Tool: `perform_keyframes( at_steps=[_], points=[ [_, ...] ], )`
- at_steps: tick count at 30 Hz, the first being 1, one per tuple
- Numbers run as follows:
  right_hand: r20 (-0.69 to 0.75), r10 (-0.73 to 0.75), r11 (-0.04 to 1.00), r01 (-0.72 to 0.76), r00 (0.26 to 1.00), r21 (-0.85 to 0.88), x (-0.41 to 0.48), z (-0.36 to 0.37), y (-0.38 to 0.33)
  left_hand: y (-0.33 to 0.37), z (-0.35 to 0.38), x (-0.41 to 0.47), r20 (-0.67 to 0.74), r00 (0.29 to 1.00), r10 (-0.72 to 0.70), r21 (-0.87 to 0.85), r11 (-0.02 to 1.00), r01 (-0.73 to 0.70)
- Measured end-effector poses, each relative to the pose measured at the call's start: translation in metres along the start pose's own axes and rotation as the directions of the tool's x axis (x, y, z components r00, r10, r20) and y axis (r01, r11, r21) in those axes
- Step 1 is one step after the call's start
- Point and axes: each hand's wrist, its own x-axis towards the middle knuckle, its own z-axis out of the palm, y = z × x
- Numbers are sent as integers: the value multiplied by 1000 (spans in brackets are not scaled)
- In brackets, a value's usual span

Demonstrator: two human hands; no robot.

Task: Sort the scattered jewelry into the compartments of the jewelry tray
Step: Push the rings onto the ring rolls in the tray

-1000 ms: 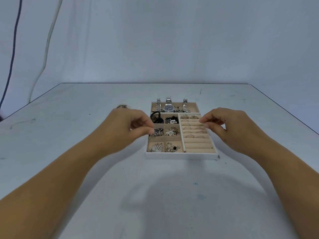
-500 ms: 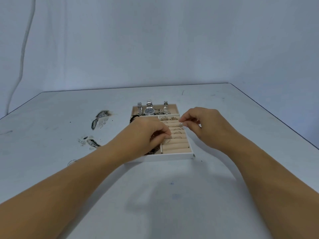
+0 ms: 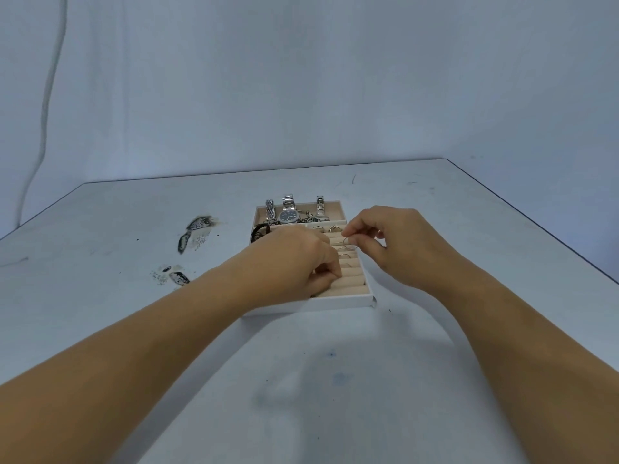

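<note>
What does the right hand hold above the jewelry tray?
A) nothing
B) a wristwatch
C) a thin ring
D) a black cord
C: the right hand pinches a thin ring between thumb and forefinger, over the ring rolls of the jewelry tray.

White, beige-lined jewelry tray [image 3: 338, 301]; watches [image 3: 288, 216] in far compartment, rings [image 3: 345, 257] in right-hand slots.

left hand [image 3: 294, 262] curled palm-down, right hand [image 3: 395, 244] pinching thumb to forefinger.
</note>
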Motion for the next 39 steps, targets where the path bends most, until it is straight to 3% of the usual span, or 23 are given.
perform_keyframes(
  at_steps=[3,7,15,39],
  points=[
    [13,9,1000,-9,1000,5,-1,-2,-2,-4,-2,0,73,993,-93,-46,994,97],
    [84,74,997,-77,994,28,-2,-6,-4,-12,-4,-18,-10,987,-161,-152,976,158],
    [257,49,998,-35,965,-60,-6,-4,-18,-17,7,-68,15,956,-295,-194,937,292],
    [297,16,981,42,955,-188,-9,-1,-24,-20,13,-73,36,958,-283,-230,931,284]
  ],
)
